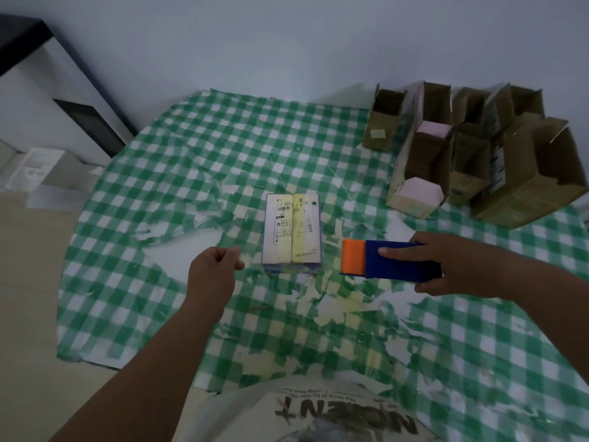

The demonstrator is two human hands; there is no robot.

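Note:
A small closed box (pixel 291 232) with white and yellow labels on top lies in the middle of the table. Just to its right, my right hand (pixel 452 266) grips a blue tool (pixel 401 261) with an orange front end (pixel 353 256); the orange end points at the box and stops a little short of it. My left hand (pixel 215 269) hovers just left of the box with its fingers curled in; whether anything is pinched between them is unclear.
A worn green-and-white checked cloth (pixel 191 173) covers the table, torn in many places. Several open cardboard boxes (pixel 471 154) stand at the back right. A dark cabinet (pixel 63 90) stands to the left, beyond the table.

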